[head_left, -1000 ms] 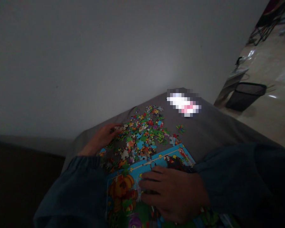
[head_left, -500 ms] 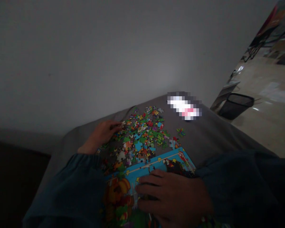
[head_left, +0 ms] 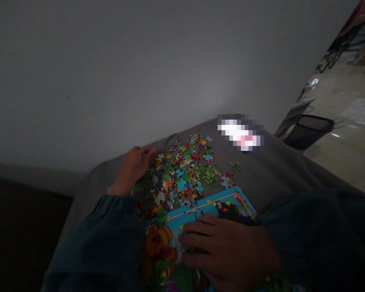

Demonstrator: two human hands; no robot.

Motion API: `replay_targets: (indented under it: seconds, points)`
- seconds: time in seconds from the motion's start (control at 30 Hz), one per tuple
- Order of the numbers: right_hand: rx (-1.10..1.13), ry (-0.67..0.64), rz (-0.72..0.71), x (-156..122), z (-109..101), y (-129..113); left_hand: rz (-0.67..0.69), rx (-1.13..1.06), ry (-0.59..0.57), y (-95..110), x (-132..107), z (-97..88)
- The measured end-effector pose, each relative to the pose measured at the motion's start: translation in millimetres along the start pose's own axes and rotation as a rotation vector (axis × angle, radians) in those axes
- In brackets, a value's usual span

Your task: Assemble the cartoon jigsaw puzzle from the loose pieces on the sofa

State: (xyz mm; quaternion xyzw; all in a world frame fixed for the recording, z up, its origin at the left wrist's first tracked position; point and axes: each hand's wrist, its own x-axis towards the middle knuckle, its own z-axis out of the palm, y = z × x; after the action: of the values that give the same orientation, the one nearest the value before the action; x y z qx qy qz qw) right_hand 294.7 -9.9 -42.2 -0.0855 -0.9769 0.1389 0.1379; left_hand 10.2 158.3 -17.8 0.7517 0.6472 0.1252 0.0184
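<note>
A loose heap of multicoloured jigsaw pieces [head_left: 182,174] lies on a grey cloth [head_left: 267,174]. My left hand [head_left: 130,170] is at the heap's left edge, its fingertips beside the nearest pieces and holding nothing visible. Below the heap lies a jigsaw puzzle [head_left: 197,215] with a blue border and a pumpkin picture. My right hand [head_left: 225,251] rests on that puzzle with its fingers spread. The puzzle's lower part is hidden by my hand and cut off by the frame.
A small cluster of pieces [head_left: 235,166] lies right of the heap. A pixelated white and pink object [head_left: 240,132] sits at the cloth's far end. A black mesh wastebasket [head_left: 307,130] stands on the shiny floor [head_left: 343,97] beyond. A pale wall [head_left: 140,77] rises behind.
My left hand has risen slightly from the heap, with its fingers straighter. My right hand stays on the puzzle. The whole view has shifted a little as my head moves.
</note>
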Motion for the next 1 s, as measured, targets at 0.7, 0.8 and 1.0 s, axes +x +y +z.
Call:
replay_targets:
  seconds: [0.7, 0.8, 1.0]
  points:
    - [-0.010, 0.034, 0.002, -2, 2, 0, -0.126, -0.059, 0.057, -25, 3, -12.3]
    - [-0.011, 0.057, -0.001, -3, 3, 0, -0.101, -0.030, 0.034, -28, 2, -8.3]
    - [0.063, 0.072, -0.014, 0, 1, 2, 0.061, -0.021, -0.117, -22, 1, -6.2]
